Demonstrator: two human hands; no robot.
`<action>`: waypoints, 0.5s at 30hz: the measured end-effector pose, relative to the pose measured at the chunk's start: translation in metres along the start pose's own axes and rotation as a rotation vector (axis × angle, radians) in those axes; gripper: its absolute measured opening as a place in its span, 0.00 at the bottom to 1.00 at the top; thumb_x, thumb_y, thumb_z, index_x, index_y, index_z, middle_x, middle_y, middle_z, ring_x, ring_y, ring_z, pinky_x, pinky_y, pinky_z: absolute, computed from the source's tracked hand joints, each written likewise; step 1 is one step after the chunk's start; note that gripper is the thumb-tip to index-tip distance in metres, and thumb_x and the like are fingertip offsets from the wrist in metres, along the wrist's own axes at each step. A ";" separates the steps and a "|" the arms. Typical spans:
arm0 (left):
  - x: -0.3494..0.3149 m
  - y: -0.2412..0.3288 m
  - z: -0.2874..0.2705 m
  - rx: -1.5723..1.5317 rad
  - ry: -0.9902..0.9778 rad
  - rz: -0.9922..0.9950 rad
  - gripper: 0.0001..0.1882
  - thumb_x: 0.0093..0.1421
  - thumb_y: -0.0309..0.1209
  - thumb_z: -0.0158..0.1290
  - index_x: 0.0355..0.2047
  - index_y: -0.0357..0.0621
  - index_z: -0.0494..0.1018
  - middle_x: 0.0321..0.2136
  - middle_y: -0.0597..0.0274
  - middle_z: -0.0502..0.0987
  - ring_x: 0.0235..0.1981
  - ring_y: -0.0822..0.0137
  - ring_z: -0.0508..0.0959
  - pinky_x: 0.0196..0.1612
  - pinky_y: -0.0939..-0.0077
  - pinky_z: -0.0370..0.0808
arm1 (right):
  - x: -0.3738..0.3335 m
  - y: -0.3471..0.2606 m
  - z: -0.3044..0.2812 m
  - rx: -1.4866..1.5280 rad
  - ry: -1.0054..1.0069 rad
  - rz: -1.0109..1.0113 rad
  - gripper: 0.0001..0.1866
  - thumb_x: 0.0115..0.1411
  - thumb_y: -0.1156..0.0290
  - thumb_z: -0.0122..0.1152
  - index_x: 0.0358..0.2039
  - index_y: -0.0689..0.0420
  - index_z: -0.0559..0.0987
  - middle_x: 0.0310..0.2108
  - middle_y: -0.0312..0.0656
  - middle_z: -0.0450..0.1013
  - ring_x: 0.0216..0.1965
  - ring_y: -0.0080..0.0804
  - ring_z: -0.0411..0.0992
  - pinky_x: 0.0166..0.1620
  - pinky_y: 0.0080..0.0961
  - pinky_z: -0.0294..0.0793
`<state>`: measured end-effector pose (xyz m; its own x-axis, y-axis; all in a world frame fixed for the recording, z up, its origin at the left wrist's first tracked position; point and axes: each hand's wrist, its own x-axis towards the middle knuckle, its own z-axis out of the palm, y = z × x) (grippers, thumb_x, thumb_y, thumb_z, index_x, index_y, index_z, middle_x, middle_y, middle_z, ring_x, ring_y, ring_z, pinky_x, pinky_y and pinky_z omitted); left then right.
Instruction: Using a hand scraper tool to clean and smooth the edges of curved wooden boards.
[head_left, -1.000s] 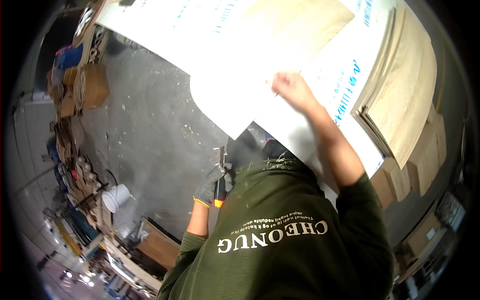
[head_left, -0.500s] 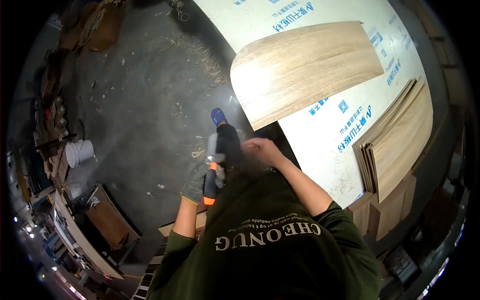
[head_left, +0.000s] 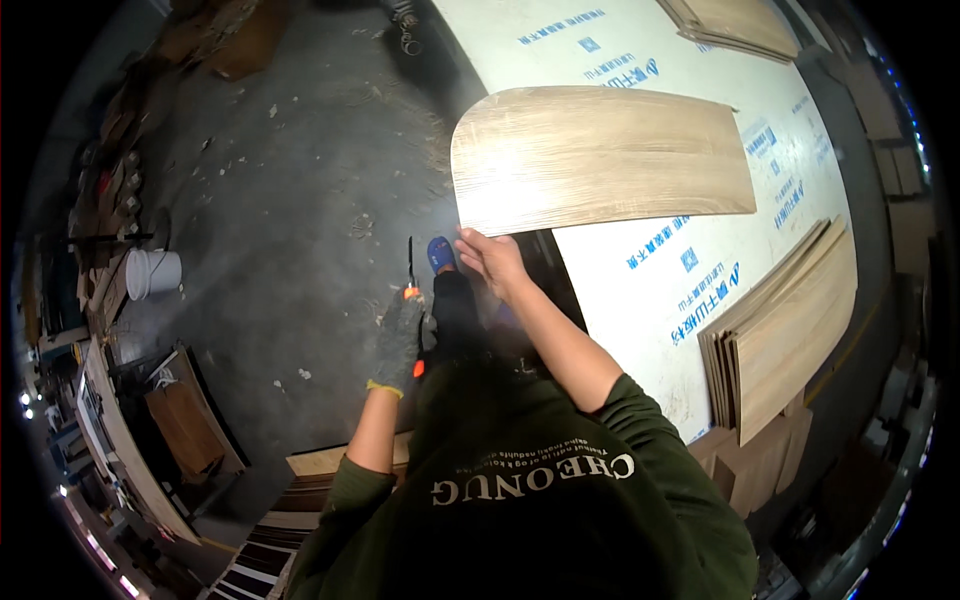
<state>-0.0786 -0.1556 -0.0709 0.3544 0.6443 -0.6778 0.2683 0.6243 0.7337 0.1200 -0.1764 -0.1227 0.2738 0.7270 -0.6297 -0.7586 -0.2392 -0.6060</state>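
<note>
My left hand (head_left: 400, 325), in a grey work glove with a yellow cuff, is closed around a tool (head_left: 411, 293) with a black-and-orange handle. Its long, narrow dark blade points away from me; its exact kind is hard to tell. My bare right hand (head_left: 492, 262) pinches the near left corner of a wood-grain board (head_left: 610, 155) with rounded corners. That board lies on a white printed sheet surface (head_left: 640, 290), its left end jutting past the surface's edge.
To the right, several similar boards are stacked (head_left: 790, 320); another stack (head_left: 735, 25) lies at the far end. On the left floor stand a white bucket (head_left: 153, 274) and a brown panel (head_left: 187, 428). Shavings and scraps litter the grey floor (head_left: 300, 200).
My right hand has moved from near my body out to the board's corner. The board sits at a straighter angle. The tool's blade, blurred before, now shows edge-on and thin. The view has shifted.
</note>
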 end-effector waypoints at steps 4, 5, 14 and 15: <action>0.011 0.011 0.025 0.902 0.412 0.743 0.20 0.64 0.41 0.47 0.51 0.41 0.69 0.38 0.49 0.79 0.36 0.53 0.80 0.37 0.63 0.75 | 0.023 -0.004 0.026 0.022 -0.019 0.085 0.28 0.67 0.51 0.46 0.58 0.60 0.65 0.53 0.45 0.71 0.53 0.40 0.70 0.54 0.34 0.68; 0.013 0.012 0.027 0.915 0.356 0.687 0.26 0.63 0.41 0.47 0.57 0.37 0.65 0.45 0.42 0.76 0.44 0.45 0.77 0.44 0.57 0.73 | 0.025 -0.004 0.027 0.015 -0.026 0.086 0.28 0.67 0.51 0.46 0.58 0.60 0.65 0.53 0.45 0.71 0.53 0.40 0.70 0.54 0.34 0.68; 0.022 0.027 0.049 1.008 0.300 0.585 0.25 0.62 0.37 0.49 0.58 0.43 0.63 0.49 0.44 0.72 0.47 0.46 0.73 0.48 0.56 0.71 | 0.031 -0.011 0.030 0.441 -0.147 0.067 0.36 0.68 0.44 0.34 0.60 0.66 0.59 0.55 0.51 0.67 0.53 0.45 0.67 0.55 0.38 0.65; 0.020 0.029 0.049 1.011 0.341 0.590 0.25 0.62 0.36 0.49 0.58 0.44 0.64 0.48 0.44 0.73 0.46 0.46 0.74 0.47 0.56 0.72 | 0.034 -0.012 0.026 0.488 -0.151 0.070 0.30 0.68 0.50 0.39 0.58 0.63 0.63 0.53 0.49 0.70 0.52 0.43 0.70 0.53 0.37 0.68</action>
<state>-0.0199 -0.1461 -0.0604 0.4449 0.8907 -0.0937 0.7760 -0.3312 0.5369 0.1230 -0.1319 -0.1237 0.1514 0.8136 -0.5613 -0.9695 0.0115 -0.2449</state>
